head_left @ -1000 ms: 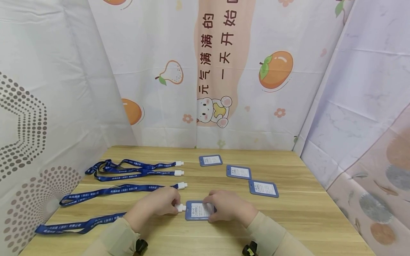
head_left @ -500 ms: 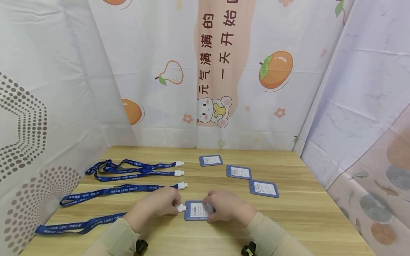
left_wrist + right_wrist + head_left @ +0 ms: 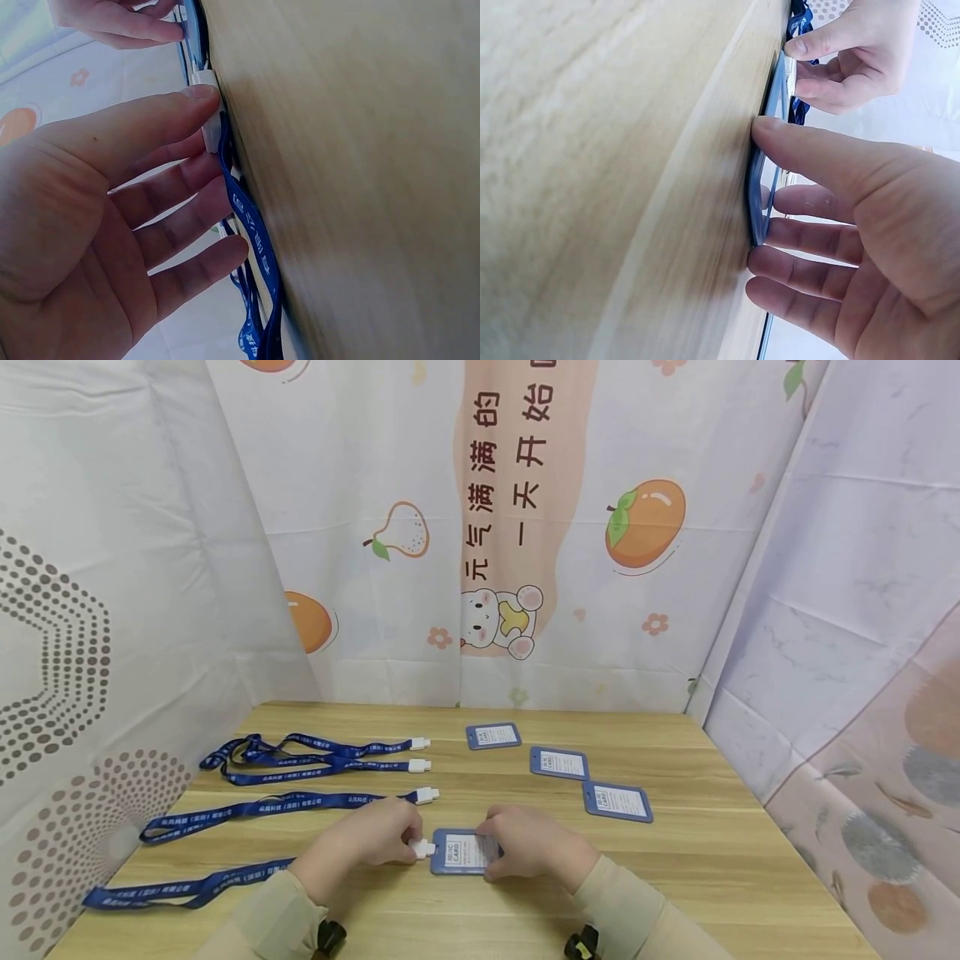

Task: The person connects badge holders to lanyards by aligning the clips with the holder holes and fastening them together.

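In the head view my left hand pinches the white plastic clip of the nearest blue lanyard. The left wrist view shows the thumb and a finger on that clip, with the strap trailing away from it. My right hand holds a blue ID card holder by its long edges, low at the tabletop. The holder's slotted end meets the clip's tip; whether the tip sits in the slot is too small to tell. The right fingers hide the holder's far end.
Several more blue lanyards lie on the left of the wooden table, white clips pointing right. Three other card holders lie at the back and right: one, a second and a third. Patterned curtains enclose the table.
The card holder has shifted slightly left with my right hand, so its slotted end is closer to the clip. My left hand has stayed almost still.
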### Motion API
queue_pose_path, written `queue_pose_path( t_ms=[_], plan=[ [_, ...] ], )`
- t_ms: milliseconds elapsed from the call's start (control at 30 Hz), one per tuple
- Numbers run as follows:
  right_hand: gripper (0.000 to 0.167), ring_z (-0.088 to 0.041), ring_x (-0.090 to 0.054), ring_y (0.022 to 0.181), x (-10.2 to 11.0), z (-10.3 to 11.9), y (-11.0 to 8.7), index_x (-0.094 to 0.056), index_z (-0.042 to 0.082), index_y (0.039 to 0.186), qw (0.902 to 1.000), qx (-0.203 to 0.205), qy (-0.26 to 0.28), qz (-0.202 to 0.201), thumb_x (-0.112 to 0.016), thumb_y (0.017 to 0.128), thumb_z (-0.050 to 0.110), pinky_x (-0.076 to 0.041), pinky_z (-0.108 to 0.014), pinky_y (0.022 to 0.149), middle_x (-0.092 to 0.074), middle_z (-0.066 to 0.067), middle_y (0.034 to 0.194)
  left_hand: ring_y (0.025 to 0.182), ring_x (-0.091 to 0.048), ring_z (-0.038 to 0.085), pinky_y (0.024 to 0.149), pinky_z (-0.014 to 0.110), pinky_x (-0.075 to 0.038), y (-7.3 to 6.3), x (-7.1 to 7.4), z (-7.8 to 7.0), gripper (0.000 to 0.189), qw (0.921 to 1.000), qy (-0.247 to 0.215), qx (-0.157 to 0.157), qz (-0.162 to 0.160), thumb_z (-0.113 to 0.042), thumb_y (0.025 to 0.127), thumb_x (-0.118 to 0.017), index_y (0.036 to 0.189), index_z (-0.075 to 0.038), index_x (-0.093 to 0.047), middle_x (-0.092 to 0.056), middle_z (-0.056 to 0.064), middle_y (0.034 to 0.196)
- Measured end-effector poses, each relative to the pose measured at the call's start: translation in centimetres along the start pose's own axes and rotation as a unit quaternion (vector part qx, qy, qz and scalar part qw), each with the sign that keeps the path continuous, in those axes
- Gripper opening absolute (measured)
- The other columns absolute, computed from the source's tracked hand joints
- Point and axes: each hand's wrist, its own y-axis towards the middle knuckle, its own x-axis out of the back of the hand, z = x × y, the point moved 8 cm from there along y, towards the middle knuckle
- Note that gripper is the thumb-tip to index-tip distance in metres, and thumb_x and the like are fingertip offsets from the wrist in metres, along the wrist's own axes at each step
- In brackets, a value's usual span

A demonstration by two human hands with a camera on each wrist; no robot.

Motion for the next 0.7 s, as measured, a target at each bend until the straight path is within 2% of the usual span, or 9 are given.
queue_pose_path(
  t_ms=[300,700],
  plan=[
    [0.056,-0.007,-0.060,0.092,-0.24,-0.10,0.03,-0.073,0.015,0.125,1.0000,0.000,-0.001,0.001,-0.088,0.076,0.039,-0.052,-0.031,0.087,-0.065,0.004,0.110,0.073,-0.054,0.010,0.070,0.030,-0.048,0.01,-0.01,0.01,0.010,1.0000,0.002,0.006,0.003,-0.018,0.084,-0.085,0.089,-0.022,-0.077,-0.059,-0.014,0.080],
    [0.053,-0.006,-0.059,0.088,-0.07,0.16,0.02,-0.074,0.015,0.121,1.0000,0.000,0.000,-0.006,-0.089,0.075,0.036,-0.052,-0.030,0.085,-0.066,0.003,0.109,0.071,-0.054,0.008,0.069,0.029,-0.048,0.15,-0.14,0.03,0.008,0.9999,0.003,-0.011,0.001,-0.018,0.084,-0.085,0.089,-0.022,-0.080,-0.061,-0.016,0.080]
  ],
)
